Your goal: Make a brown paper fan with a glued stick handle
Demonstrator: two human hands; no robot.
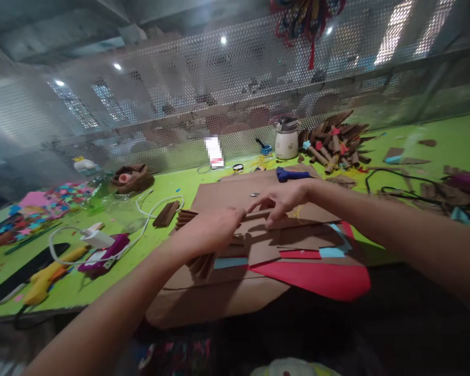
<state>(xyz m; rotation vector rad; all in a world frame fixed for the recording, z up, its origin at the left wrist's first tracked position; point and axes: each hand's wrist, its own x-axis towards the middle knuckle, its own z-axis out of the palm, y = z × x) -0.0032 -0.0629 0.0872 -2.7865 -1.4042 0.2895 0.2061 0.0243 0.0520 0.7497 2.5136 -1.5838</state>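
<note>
Over the middle of a stack of brown cardboard sheets, my hands meet at a narrow brown cardboard strip. My left hand has its fingers closed at the strip's left end; the fingertips are partly hidden. From the right, my right hand bends over the strip, index finger towards its left end and thumb low near its front edge. Folded brown pieces lie under my left wrist. Below the hands are a loose cardboard piece, a red sheet and light blue paper.
A blue-handled tool lies behind my right hand. Left are a yellow glue gun, a purple power strip and a white cable. A white bottle and a pile of brown paper rolls stand at the back.
</note>
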